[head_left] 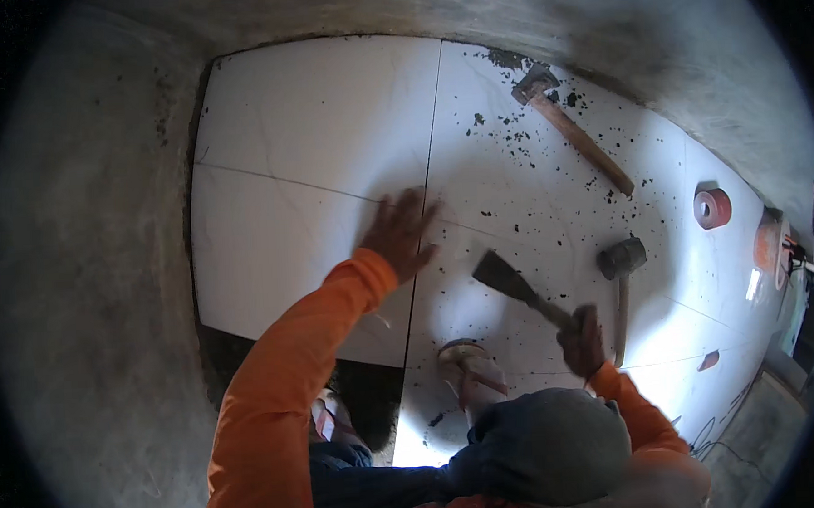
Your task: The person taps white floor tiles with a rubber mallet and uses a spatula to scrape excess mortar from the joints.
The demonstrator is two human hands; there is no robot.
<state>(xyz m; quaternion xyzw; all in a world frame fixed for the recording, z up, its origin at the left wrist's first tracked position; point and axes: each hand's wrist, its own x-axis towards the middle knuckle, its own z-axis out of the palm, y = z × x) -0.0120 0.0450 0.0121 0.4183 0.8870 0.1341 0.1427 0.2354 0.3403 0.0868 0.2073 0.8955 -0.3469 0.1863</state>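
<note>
Left hand (399,234) open, fingers spread, palm down at the seam between white tiles (288,227); slightly blurred, contact with the tile cannot be told. Right hand (584,346) closed around the handle of a flat-bladed scraper (508,277), blade angled up and left over the tiled floor, near the left hand; whether the edge touches is unclear. Both arms in orange sleeves (277,396). A sandalled foot (476,378) on the tile below the blade; another foot (334,416) by a dark untiled strip (369,383), lower left. Just beside the right hand, a mallet (622,258), dark head away from the wearer, pale handle toward them. Farther up, a wooden-handled hammer (584,146) lying diagonally, head near the far wall (542,12). Dark crumbs (517,138) scattered about it. To the right, a reddish roll (713,209) with a hollow core. Grey wall (90,268) along the left.
</note>
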